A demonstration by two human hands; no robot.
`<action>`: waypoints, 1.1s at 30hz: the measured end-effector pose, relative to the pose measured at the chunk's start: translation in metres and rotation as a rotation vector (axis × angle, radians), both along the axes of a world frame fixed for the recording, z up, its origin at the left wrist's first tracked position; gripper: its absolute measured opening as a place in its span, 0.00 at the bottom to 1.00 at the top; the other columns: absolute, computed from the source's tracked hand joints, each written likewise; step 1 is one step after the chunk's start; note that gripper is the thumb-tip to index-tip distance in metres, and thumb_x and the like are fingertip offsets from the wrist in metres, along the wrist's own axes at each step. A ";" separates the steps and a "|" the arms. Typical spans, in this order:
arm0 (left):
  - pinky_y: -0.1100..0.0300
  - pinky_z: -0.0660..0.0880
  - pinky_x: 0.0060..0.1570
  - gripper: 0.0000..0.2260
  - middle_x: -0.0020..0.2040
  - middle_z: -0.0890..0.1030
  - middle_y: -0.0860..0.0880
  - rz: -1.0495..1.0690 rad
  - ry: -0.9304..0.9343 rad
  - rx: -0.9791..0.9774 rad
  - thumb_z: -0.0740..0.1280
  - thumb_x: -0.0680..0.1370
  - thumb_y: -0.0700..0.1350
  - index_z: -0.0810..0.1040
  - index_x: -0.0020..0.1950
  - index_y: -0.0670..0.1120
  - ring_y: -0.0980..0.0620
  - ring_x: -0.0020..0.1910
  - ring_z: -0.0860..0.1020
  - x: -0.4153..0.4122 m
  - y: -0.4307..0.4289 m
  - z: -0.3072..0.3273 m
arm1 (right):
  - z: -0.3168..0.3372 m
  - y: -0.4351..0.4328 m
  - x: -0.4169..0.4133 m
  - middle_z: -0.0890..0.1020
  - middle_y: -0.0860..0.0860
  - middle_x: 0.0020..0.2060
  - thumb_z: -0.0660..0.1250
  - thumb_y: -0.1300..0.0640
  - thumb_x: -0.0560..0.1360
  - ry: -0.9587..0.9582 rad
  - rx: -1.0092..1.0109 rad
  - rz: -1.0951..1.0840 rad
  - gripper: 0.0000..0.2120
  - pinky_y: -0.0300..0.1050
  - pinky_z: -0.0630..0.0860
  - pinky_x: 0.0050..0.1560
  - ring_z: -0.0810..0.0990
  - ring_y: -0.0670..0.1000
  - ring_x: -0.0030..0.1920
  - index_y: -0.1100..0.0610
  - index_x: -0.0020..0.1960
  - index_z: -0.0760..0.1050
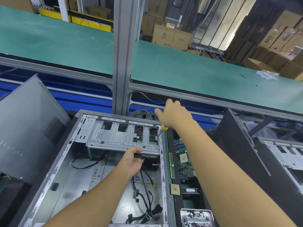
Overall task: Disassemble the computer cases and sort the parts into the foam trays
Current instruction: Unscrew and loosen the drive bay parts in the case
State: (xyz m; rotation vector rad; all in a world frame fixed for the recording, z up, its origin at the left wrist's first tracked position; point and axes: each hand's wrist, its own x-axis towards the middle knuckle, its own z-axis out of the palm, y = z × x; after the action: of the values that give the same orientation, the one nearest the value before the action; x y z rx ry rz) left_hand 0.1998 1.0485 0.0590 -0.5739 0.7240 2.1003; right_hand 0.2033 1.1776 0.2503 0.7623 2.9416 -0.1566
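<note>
Here, open case (78, 177) at lower centre, left hand (132, 159) gripping a drive (148, 156) under the cage (114, 136), right hand (174, 114) holding a screwdriver (164, 127) on it, green bench (180, 66) above, boxes (172, 36) upper right.

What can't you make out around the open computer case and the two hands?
Head view:
- The screwdriver: the right hand covers most of its handle; the tip at the drive cage is too small to tell whether it sits in a screw.
- The left hand: its fingers curl under the cage edge, hiding what they touch.
- Lettering on the side panel: blurred.
- The silver part at bottom right: cut off by the frame edge.
</note>
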 end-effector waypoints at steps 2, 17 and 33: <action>0.51 0.67 0.72 0.10 0.57 0.74 0.37 0.002 0.001 0.000 0.60 0.76 0.29 0.70 0.56 0.37 0.41 0.57 0.74 0.000 0.001 -0.001 | -0.005 -0.001 0.003 0.78 0.57 0.53 0.53 0.48 0.85 0.076 0.119 0.004 0.14 0.47 0.66 0.34 0.75 0.56 0.38 0.60 0.60 0.64; 0.54 0.75 0.54 0.06 0.45 0.77 0.39 -0.020 0.016 -0.011 0.60 0.76 0.29 0.72 0.46 0.39 0.43 0.44 0.77 -0.001 0.001 -0.002 | -0.005 0.005 0.005 0.77 0.57 0.49 0.56 0.56 0.84 0.020 0.125 -0.049 0.13 0.48 0.66 0.32 0.74 0.59 0.41 0.61 0.65 0.64; 0.51 0.72 0.65 0.06 0.45 0.78 0.39 -0.025 0.026 -0.007 0.60 0.76 0.29 0.72 0.46 0.38 0.42 0.45 0.77 0.000 0.000 0.000 | -0.010 0.010 0.004 0.72 0.57 0.56 0.64 0.65 0.78 0.130 -0.132 0.094 0.12 0.46 0.69 0.36 0.73 0.57 0.44 0.58 0.61 0.70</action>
State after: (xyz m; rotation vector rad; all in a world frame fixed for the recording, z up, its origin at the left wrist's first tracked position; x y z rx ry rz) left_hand 0.1999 1.0480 0.0586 -0.5393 0.7499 2.0863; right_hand 0.2074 1.1875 0.2405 0.6173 3.0426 -0.4028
